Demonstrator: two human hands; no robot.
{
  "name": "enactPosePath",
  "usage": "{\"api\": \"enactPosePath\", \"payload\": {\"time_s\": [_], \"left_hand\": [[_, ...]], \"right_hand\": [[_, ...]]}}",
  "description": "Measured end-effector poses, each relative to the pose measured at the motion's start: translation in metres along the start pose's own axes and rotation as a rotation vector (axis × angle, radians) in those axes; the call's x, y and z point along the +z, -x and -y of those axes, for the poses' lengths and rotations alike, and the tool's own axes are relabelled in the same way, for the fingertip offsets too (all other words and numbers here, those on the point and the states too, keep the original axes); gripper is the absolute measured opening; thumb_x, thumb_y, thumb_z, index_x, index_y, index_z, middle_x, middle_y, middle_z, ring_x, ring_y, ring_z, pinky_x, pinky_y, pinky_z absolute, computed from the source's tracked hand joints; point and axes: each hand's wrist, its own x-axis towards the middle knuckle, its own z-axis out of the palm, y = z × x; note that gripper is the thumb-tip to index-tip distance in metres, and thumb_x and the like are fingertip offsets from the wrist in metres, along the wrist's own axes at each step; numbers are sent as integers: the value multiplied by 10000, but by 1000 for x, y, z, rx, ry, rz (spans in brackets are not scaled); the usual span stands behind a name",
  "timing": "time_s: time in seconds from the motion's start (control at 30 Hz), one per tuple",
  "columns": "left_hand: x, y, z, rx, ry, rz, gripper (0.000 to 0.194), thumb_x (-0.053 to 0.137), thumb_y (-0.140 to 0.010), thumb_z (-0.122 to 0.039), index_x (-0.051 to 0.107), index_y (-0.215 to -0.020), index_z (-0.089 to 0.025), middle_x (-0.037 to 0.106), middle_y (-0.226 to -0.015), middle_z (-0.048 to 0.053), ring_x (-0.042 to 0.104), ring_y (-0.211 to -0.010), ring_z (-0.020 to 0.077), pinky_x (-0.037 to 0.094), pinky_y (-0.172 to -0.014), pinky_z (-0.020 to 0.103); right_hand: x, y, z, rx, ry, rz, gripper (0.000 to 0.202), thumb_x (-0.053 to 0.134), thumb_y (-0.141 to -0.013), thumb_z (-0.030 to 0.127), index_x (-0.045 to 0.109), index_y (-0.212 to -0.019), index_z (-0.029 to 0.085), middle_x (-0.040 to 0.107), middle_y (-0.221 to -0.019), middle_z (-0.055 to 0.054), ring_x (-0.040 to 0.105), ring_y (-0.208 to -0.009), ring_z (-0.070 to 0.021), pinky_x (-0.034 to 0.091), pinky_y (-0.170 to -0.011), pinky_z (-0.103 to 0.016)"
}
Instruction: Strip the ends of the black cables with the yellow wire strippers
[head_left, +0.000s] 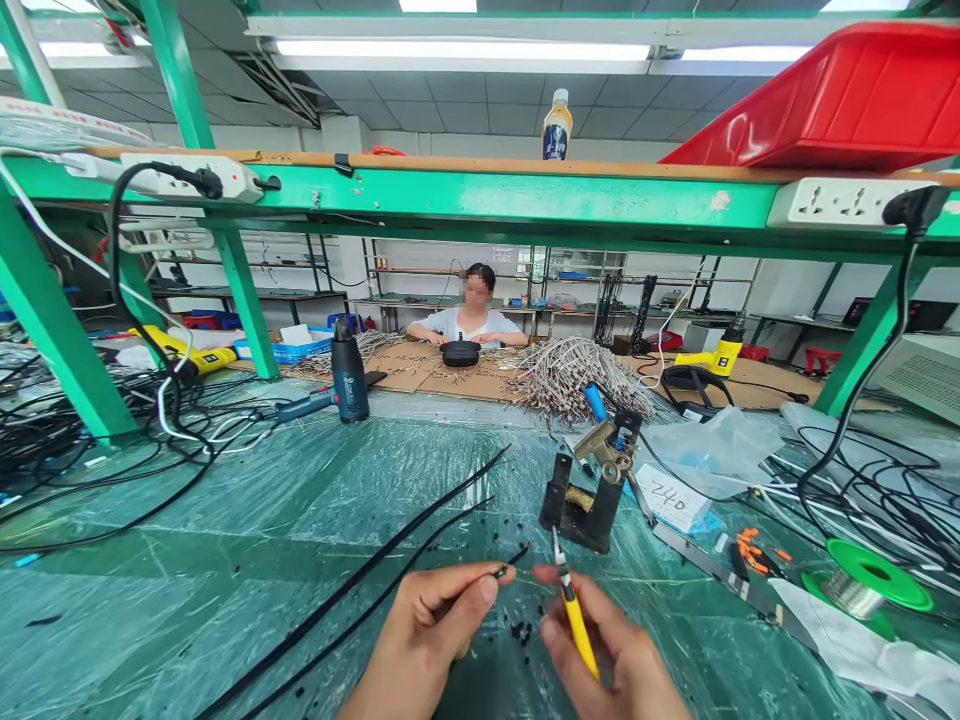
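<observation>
Across the green plastic-covered tabletop (187, 590): two long black cables (409, 530) lying.
Left hand (442, 615): pinching a thin black cable end (517, 557), tip seemingly bared.
Right hand (600, 640): gripping a yellow-handled metal tool (576, 620), clear of that tip.
Small black scraps (517, 632): some cutting seems done; remainder unclear.

The person's left hand (431, 625) and right hand (619, 645) are bare down to the wrists (390, 690); the left thumb (471, 612) has a short, rounded nail (489, 590).

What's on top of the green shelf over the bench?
On the green shelf: a bottle, a red bin at right, something white at far left, and a red item, unidentifiable. The bin's inside and anything low behind the front edge are hidden.
</observation>
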Motion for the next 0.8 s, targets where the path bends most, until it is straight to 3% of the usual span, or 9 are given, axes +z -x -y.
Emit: {"api": "enactPosePath", "payload": {"time_s": [0.13, 0.27, 0.43, 0.67, 0.8], "left_hand": [[6, 3, 5, -70, 78, 27, 387, 570, -839, -480, 696, -766, -122, 274, -475, -77, 221, -470, 86, 166, -458, 233], [15, 9, 8, -104, 46, 66, 391, 540, -845, -493, 584, -652, -156, 319, -477, -69, 236, -466, 95, 162, -463, 248], [19, 11, 7, -128, -61, 121, 401, 494, -874, -484, 509, -618, -177, 318, -493, -67, 247, -480, 101, 175, -474, 254], [24, 12, -1, -59, -130, 70, 363, 519, -855, -513, 561, -774, -161, 336, -571, -66, 290, -524, 99, 225, -488, 228], [23, 10, 3, -119, -102, 118, 412, 525, -845, -530, 532, -664, -160, 352, -487, -73, 280, -460, 81, 204, -441, 213]], "right_hand": [[-3, -3, 12, 126, -365, 60, 353, 588, -807, 520, 634, -1014, 238, 612, -787, -13, 551, -655, -136, 443, -585, -212], [-3, -4, 21, 124, -487, 178, 309, 616, -804, 498, 630, -907, 207, 593, -710, 2, 492, -611, -115, 386, -559, -209], [-2, -3, 22, 98, -445, 167, 281, 590, -840, 467, 589, -845, 186, 585, -685, 7, 507, -615, -109, 375, -585, -210], [-6, -3, 23, 84, -301, 136, 309, 552, -844, 494, 535, -807, 188, 400, -626, 64, 314, -548, -82, 267, -518, -204], [-3, -1, 17, 27, -144, 88, 264, 497, -873, 455, 544, -818, 201, 459, -635, 50, 383, -538, -94, 302, -523, -217]]}}
